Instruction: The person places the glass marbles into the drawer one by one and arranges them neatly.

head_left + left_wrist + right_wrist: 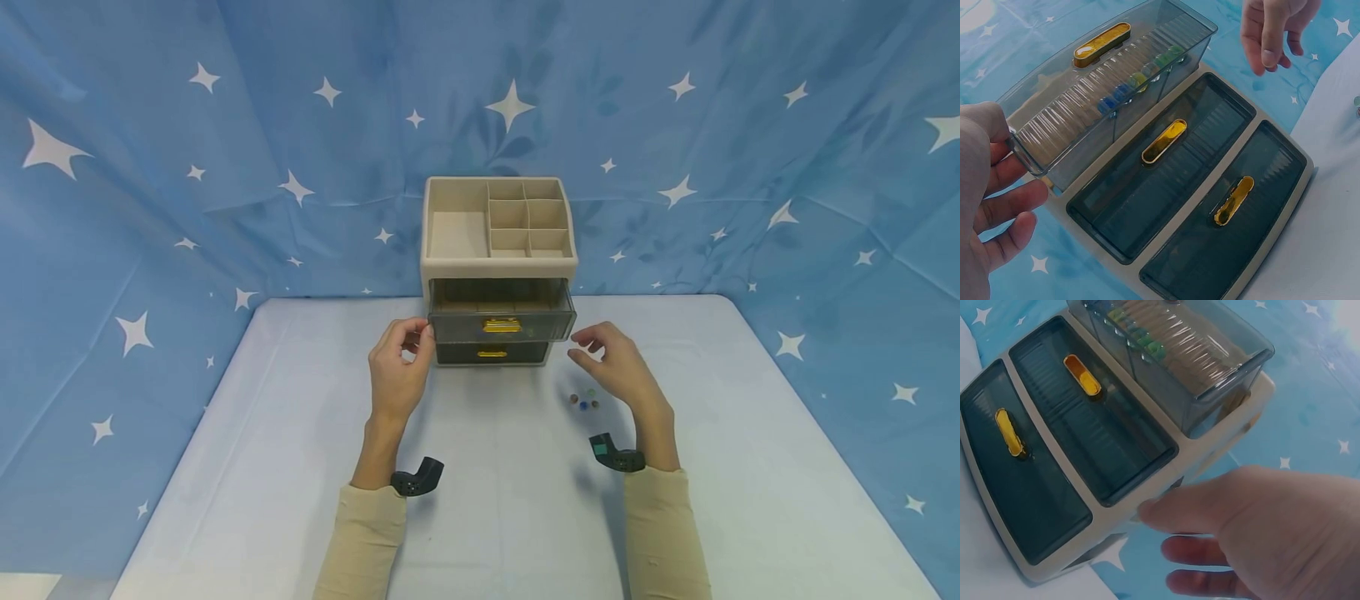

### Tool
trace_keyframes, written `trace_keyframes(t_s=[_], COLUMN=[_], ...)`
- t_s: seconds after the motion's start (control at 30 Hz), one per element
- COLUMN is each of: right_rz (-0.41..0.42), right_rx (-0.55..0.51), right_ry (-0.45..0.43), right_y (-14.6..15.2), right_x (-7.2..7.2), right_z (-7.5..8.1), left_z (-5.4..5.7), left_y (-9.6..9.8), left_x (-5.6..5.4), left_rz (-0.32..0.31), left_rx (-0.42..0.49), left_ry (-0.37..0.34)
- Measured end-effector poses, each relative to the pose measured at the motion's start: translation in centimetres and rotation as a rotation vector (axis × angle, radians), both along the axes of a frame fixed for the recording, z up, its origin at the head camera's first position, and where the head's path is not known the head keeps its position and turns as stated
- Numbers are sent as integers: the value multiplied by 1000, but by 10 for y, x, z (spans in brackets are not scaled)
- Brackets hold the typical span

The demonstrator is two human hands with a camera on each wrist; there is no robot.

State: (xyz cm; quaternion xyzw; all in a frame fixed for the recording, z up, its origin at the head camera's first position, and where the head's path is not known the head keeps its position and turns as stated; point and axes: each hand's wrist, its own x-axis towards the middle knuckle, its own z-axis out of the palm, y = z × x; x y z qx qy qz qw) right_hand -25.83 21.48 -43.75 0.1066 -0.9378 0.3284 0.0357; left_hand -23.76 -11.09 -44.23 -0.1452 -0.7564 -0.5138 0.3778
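A cream desktop organizer (498, 268) stands at the back of the table, its top drawer (457, 327) pulled out. This drawer is clear grey plastic with a gold handle (1102, 45). Through its front, several blue, yellow and green marbles (1138, 81) show in a row. At the drawer's left front corner, my left hand (397, 371) pinches the edge between thumb and forefinger. My right hand (618, 362) is just off the right side of the organizer, fingers loosely bent and holding nothing. In the right wrist view its thumb (1179, 509) overlaps the organizer's side.
Several small marbles (583, 401) lie on the white tabletop (495, 500) beneath my right hand. Two lower drawers with gold handles, the middle drawer (1166, 169) and the bottom drawer (1229, 215), are closed. A blue star-patterned cloth (360, 167) hangs right behind the organizer.
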Motion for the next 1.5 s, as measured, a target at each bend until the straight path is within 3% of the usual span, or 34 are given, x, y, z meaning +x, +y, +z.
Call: trace_keyframes(t_s=[0.53, 1.13, 1.5], right_rz=[72, 78, 108], right_rx=[19, 51, 46], right_ry=[-127, -381, -448], right_y=[4, 5, 8], right_x=[-3, -10, -11], right_z=[-14, -25, -35], left_z=[2, 0, -1], left_y=[0, -1, -1], left_x=[2, 0, 0], left_rz=[10, 9, -1], left_rx=[-9, -10, -1], left_ry=[-8, 8, 0])
